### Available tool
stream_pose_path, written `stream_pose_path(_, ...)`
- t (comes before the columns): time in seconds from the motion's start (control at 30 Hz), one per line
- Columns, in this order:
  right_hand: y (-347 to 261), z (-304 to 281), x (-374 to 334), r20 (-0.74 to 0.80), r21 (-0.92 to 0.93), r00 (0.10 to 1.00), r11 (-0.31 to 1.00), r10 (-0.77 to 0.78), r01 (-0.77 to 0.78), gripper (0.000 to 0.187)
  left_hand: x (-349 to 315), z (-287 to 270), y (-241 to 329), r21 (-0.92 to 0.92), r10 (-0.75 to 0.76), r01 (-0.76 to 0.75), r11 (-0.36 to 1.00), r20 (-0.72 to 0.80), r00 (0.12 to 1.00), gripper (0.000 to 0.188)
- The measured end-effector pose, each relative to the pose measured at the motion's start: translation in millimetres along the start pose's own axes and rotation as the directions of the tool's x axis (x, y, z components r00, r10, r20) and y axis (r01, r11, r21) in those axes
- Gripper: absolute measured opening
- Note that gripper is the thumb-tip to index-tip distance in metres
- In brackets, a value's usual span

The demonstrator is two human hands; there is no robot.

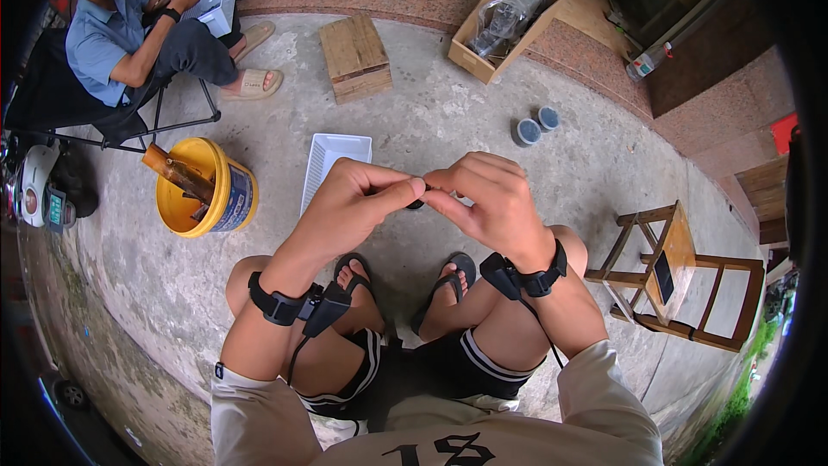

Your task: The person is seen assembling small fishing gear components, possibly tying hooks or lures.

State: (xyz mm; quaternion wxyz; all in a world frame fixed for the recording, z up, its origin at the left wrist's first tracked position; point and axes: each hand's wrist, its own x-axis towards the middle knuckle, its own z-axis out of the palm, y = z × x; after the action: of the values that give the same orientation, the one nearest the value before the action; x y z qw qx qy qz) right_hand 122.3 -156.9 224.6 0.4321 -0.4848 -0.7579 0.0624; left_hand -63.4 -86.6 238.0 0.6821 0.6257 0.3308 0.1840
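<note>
My left hand (pixel 354 203) and my right hand (pixel 490 194) meet in front of me, above my knees. Thumb and fingers of both are pinched together around a small dark piece (pixel 416 204), mostly covered by the fingertips, so its kind does not show. Just beyond my left hand, a white plastic basket (pixel 343 136) rests on the concrete floor, partly hidden by that hand. Black straps with small dark devices circle both my wrists.
At left stands a yellow bucket (pixel 235 174) holding brown wood-like pieces. Ahead are a wooden box (pixel 355 59), a cardboard carton (pixel 471 53) with plastic-wrapped contents and two small round containers (pixel 527 132). A wooden chair (pixel 678 252) is at right; a seated person (pixel 108 43) is far left.
</note>
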Motion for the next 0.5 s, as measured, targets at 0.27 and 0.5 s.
stream_pose_path(0.27, -4, 1, -1, 0.024, 0.004, 0.999, 0.999, -0.043, 0.043, 0.017, -2, -7, 2, 0.051, -0.080, 0.077, 0.996, 0.042, 0.996, 0.020)
stream_pose_path(0.5, -5, 3, -1, 0.049, 0.011, 0.998, 1.000, -0.027, 0.026, 0.019, 1, -6, -8, 0.024, -0.025, 0.025, 0.999, 0.013, 1.000, 0.019)
